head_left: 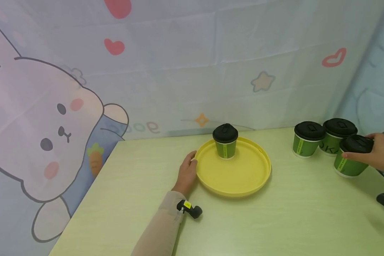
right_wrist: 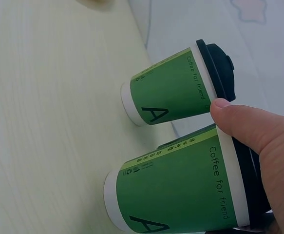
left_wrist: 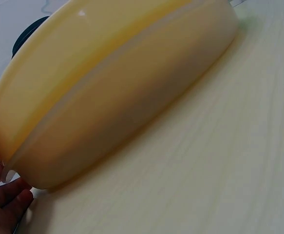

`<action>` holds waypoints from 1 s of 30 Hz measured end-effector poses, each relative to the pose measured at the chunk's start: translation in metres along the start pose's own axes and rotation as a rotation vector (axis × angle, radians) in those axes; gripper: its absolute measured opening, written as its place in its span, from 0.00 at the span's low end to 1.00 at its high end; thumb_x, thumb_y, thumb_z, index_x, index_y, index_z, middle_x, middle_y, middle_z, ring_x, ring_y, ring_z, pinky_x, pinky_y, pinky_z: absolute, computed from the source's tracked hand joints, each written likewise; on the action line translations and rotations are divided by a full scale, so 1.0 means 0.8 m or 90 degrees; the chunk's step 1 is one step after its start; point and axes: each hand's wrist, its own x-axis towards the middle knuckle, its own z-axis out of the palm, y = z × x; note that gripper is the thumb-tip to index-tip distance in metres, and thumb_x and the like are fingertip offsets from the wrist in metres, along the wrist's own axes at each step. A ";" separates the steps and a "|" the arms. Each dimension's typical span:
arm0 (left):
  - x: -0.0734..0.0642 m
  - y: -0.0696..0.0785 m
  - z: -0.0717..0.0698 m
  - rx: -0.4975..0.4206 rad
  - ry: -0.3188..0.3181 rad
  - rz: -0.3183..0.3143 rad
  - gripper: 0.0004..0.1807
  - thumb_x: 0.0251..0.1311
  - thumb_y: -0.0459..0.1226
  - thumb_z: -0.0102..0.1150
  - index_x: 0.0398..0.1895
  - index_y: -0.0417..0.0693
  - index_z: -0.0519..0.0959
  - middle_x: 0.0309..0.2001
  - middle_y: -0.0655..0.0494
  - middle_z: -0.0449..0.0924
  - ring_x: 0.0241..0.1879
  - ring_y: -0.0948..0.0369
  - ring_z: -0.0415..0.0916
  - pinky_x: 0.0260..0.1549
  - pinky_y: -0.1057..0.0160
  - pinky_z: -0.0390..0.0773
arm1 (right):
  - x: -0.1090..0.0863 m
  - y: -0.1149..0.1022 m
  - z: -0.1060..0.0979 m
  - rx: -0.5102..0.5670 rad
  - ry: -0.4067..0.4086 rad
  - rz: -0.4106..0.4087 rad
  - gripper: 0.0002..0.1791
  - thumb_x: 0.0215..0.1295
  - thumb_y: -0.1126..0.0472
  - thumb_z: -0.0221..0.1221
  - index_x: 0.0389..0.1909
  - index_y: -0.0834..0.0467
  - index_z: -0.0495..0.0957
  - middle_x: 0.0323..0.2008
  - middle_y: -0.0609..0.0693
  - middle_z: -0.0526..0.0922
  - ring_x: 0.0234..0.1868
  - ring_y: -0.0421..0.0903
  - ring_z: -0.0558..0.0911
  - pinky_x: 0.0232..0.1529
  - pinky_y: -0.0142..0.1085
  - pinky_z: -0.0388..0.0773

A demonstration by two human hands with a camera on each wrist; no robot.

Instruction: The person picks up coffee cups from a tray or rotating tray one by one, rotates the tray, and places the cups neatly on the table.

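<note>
My left hand (head_left: 186, 174) grips the left rim of a round yellow tray (head_left: 233, 179); in the left wrist view the fingers (left_wrist: 16, 204) are at its edge. A green paper coffee cup (head_left: 226, 150) with a black lid stands upright on the tray's back part. At the right, my right hand (head_left: 380, 153) holds another lidded green coffee cup (right_wrist: 180, 185) around its lid, thumb on the near side. Its base is at or just above the table; I cannot tell which. Close behind it stand two matching cups, a left one (head_left: 303, 145) and a rear one (head_left: 329, 145).
A pale yellow-green table (head_left: 294, 220) lies under everything. Behind it hangs a printed cloth backdrop (head_left: 179, 78) with a cartoon rabbit at the left, and a bluish cloth (head_left: 371, 92) hangs at the right. Small black wrist devices (head_left: 189, 209) sit at both wrists.
</note>
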 end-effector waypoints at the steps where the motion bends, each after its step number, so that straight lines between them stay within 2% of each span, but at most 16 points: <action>1: 0.000 0.000 0.000 -0.001 0.000 -0.002 0.25 0.77 0.46 0.40 0.75 0.57 0.66 0.72 0.58 0.67 0.64 0.55 0.72 0.66 0.49 0.68 | -0.001 0.000 0.000 0.001 0.002 -0.002 0.57 0.62 0.43 0.66 0.59 0.91 0.49 0.44 0.86 0.63 0.38 0.76 0.72 0.31 0.58 0.74; 6: -0.001 0.001 0.000 -0.007 -0.003 -0.012 0.25 0.77 0.45 0.42 0.75 0.58 0.66 0.72 0.58 0.67 0.62 0.55 0.73 0.64 0.50 0.70 | -0.002 -0.002 -0.001 0.005 0.003 -0.011 0.58 0.62 0.44 0.67 0.60 0.92 0.49 0.44 0.87 0.63 0.38 0.76 0.72 0.30 0.56 0.75; 9: -0.001 0.000 0.001 -0.011 -0.006 -0.005 0.25 0.77 0.44 0.42 0.75 0.57 0.65 0.72 0.57 0.67 0.62 0.55 0.73 0.63 0.50 0.71 | -0.004 -0.002 0.001 0.007 -0.001 -0.014 0.59 0.62 0.43 0.66 0.62 0.91 0.46 0.46 0.89 0.62 0.40 0.79 0.71 0.33 0.60 0.74; 13: -0.002 -0.002 0.003 -0.012 -0.015 0.011 0.27 0.76 0.43 0.44 0.76 0.55 0.63 0.73 0.56 0.65 0.65 0.54 0.72 0.64 0.50 0.71 | -0.009 -0.008 0.004 -0.029 -0.002 0.012 0.67 0.65 0.35 0.60 0.70 0.85 0.33 0.57 0.93 0.53 0.50 0.85 0.64 0.46 0.71 0.69; 16: -0.003 -0.003 0.003 -0.001 -0.016 0.024 0.28 0.76 0.43 0.44 0.78 0.53 0.61 0.74 0.54 0.64 0.67 0.52 0.70 0.65 0.50 0.70 | -0.011 -0.024 0.005 -0.059 0.057 0.012 0.67 0.67 0.28 0.51 0.73 0.80 0.29 0.63 0.91 0.48 0.59 0.85 0.57 0.56 0.74 0.61; 19: -0.004 -0.002 0.003 0.003 -0.012 0.029 0.30 0.76 0.43 0.44 0.79 0.54 0.59 0.75 0.53 0.63 0.68 0.51 0.68 0.66 0.49 0.69 | -0.011 -0.047 0.009 -0.029 0.137 -0.053 0.60 0.72 0.31 0.47 0.75 0.77 0.32 0.68 0.87 0.45 0.67 0.82 0.52 0.65 0.72 0.52; 23: -0.004 0.001 0.002 0.007 -0.011 0.028 0.30 0.76 0.43 0.44 0.80 0.57 0.58 0.74 0.53 0.64 0.69 0.51 0.67 0.67 0.49 0.68 | -0.010 -0.082 0.019 0.060 0.173 -0.143 0.52 0.76 0.39 0.48 0.78 0.72 0.34 0.75 0.79 0.39 0.74 0.76 0.42 0.71 0.69 0.41; 26: -0.003 0.002 0.001 0.017 -0.008 0.030 0.31 0.76 0.43 0.44 0.80 0.57 0.57 0.73 0.53 0.65 0.68 0.50 0.67 0.67 0.49 0.67 | -0.008 -0.104 0.033 0.131 0.189 -0.184 0.46 0.77 0.47 0.49 0.79 0.68 0.37 0.76 0.75 0.42 0.76 0.73 0.44 0.71 0.68 0.42; 30: -0.002 0.002 0.002 0.022 -0.006 0.037 0.31 0.76 0.42 0.44 0.80 0.56 0.57 0.73 0.52 0.66 0.68 0.50 0.68 0.66 0.48 0.68 | -0.004 -0.123 0.062 0.203 0.220 -0.242 0.39 0.77 0.54 0.51 0.80 0.64 0.46 0.74 0.71 0.54 0.72 0.72 0.56 0.69 0.67 0.51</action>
